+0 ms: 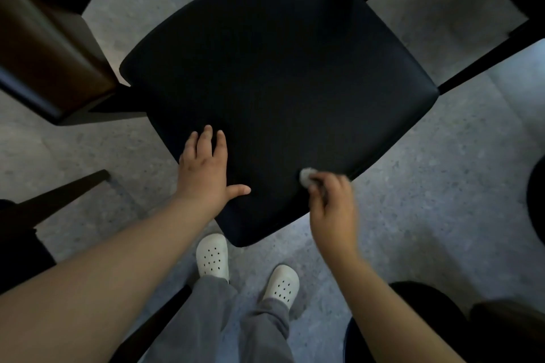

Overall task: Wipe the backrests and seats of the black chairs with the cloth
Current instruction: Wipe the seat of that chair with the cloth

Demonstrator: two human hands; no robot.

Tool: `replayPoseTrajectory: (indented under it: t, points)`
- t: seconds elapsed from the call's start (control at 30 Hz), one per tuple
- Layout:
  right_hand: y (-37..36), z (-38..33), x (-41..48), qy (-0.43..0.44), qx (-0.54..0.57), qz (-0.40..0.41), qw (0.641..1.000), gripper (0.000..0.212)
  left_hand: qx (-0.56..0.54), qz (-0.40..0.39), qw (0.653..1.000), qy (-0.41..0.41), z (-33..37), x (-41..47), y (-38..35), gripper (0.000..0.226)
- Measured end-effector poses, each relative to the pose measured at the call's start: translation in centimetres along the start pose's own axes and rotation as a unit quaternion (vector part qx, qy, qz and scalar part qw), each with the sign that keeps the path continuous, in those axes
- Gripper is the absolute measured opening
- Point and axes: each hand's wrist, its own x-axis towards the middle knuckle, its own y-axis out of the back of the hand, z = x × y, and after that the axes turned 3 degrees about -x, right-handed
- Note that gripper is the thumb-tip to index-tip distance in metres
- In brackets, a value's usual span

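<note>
On the near right edge of the seat (pixel 280 68), I see the right hand (pixel 331 206) pinching a small crumpled white cloth (pixel 306 177), a little blurred. The left hand (pixel 206 168) lies flat, fingers straight, on the same black seat, matte, smooth, with rounded corners.

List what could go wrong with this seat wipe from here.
1. The cloth is a small wad in the right hand at the seat edge, so much of the seat may get missed.
2. The left hand rests flat on the seat; that patch may go unwiped or get smudged.
</note>
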Motion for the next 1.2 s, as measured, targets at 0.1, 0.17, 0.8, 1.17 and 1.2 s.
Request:
replayPoseTrajectory:
  t: [0.1, 0.17, 0.8, 1.17, 1.2]
  points:
    - [1.2, -1.2, -0.5, 0.057, 0.018, -0.067, 0.996, 0.015, -0.004, 0.000, 1.000, 0.000, 0.0, 0.1, 0.0, 0.117]
    - [2.2, -2.4, 2.9, 0.090, -0.002, -0.046, 0.995, 0.018, -0.010, 0.001, 1.000, 0.000, -0.1, 0.1, -0.1, 0.117]
    - [3.5, -2.8, 8.1, 0.215, -0.056, -0.182, 0.958, 0.011, -0.023, 0.008, 1.000, -0.011, -0.7, 0.3, -0.8, 0.116]
    - [-4.6, -15.1, 25.9, 0.165, -0.080, -0.142, 0.973, 0.045, -0.038, 0.006, 0.999, -0.026, -1.1, 0.2, -1.1, 0.117]
    - [-5.0, -15.2, 25.8, 0.187, -0.112, -0.155, 0.963, 0.043, -0.048, 0.017, 0.998, -0.029, -1.1, 0.2, -1.3, 0.118]
